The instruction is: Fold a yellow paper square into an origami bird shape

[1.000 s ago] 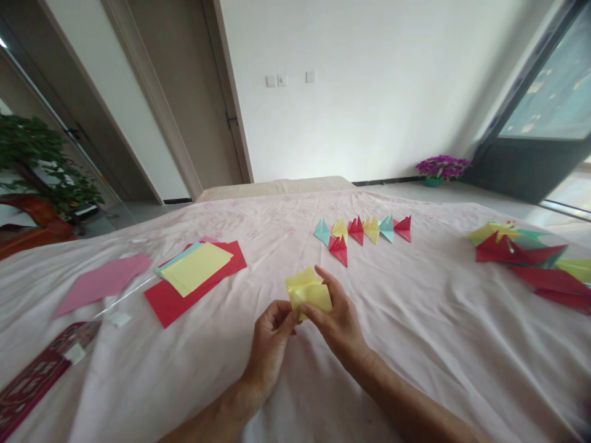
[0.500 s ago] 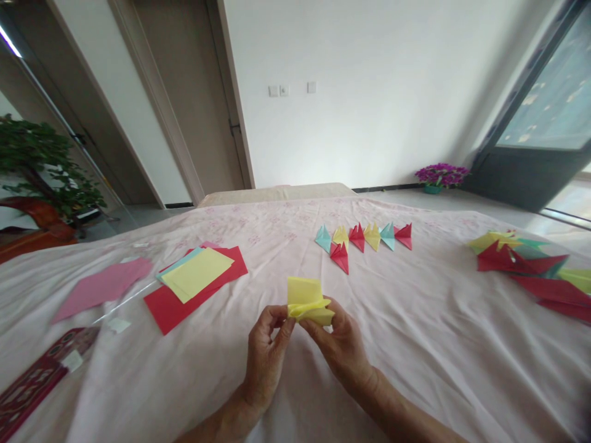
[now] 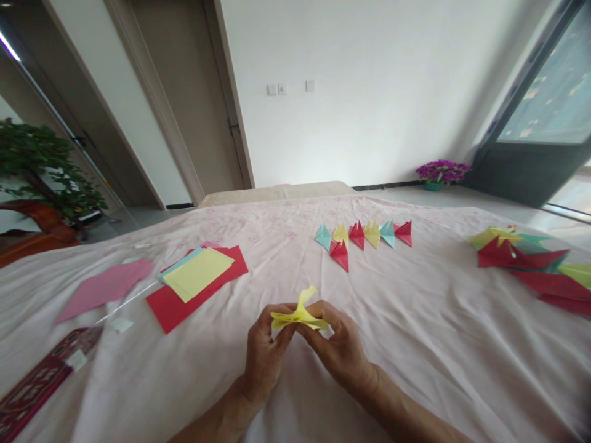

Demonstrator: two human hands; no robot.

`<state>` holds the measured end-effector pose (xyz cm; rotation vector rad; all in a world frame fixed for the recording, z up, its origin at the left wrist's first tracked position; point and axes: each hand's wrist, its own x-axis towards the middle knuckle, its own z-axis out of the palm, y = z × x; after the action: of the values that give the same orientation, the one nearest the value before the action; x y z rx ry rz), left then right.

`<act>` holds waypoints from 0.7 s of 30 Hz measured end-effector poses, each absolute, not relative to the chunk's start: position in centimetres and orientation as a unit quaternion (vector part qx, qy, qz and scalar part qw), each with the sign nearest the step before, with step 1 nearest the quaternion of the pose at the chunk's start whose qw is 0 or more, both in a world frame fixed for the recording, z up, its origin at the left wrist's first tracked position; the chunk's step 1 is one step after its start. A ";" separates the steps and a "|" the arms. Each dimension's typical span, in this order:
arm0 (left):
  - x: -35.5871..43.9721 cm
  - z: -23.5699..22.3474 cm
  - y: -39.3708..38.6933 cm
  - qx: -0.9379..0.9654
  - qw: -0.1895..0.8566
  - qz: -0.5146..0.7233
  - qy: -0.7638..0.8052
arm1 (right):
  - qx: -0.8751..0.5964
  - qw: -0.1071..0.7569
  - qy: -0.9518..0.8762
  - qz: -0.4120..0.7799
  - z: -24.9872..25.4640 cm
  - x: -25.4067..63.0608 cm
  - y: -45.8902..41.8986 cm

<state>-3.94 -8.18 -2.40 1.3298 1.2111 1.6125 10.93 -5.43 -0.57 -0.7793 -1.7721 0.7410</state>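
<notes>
Between my two hands a piece of yellow folded paper [image 3: 301, 316] is held up above the cloth, its layers spread and one flap standing upward. My left hand [image 3: 268, 341] pinches its left side between thumb and fingers. On the other side my right hand [image 3: 339, 341] grips it the same way, thumb in front. Beyond the hands, several small folded paper pieces [image 3: 357, 235] in red, yellow and blue sit in a row. One red folded piece [image 3: 340, 255] lies just in front of that row.
Left of my hands lie yellow paper sheets [image 3: 199, 274] over a red sheet [image 3: 168, 314], and pink paper [image 3: 104, 289]. A red-cased phone [image 3: 39, 384] lies at the lower left. Larger folded papers [image 3: 521, 257] are heaped on the right. A pale cloth [image 3: 415, 369] covers the surface, with wrinkles.
The yellow paper has been turned and its layers opened out, so its square upright panel now shows as a narrow curved flap. Both hands stay in nearly the same place.
</notes>
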 end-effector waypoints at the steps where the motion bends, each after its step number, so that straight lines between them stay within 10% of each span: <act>1: -3.9 -2.5 -8.2 0.499 0.361 0.627 0.476 | -0.311 0.513 -0.737 0.311 -0.5 11.0 -5.4; 21: -3.6 -2.4 -8.0 0.404 0.465 0.618 0.487 | -0.312 0.526 -0.686 0.392 -0.8 10.8 -5.2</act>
<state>-3.62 -7.96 -2.43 0.9931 1.1970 1.5180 10.79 -5.24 -0.85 -0.7469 -1.6412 0.9382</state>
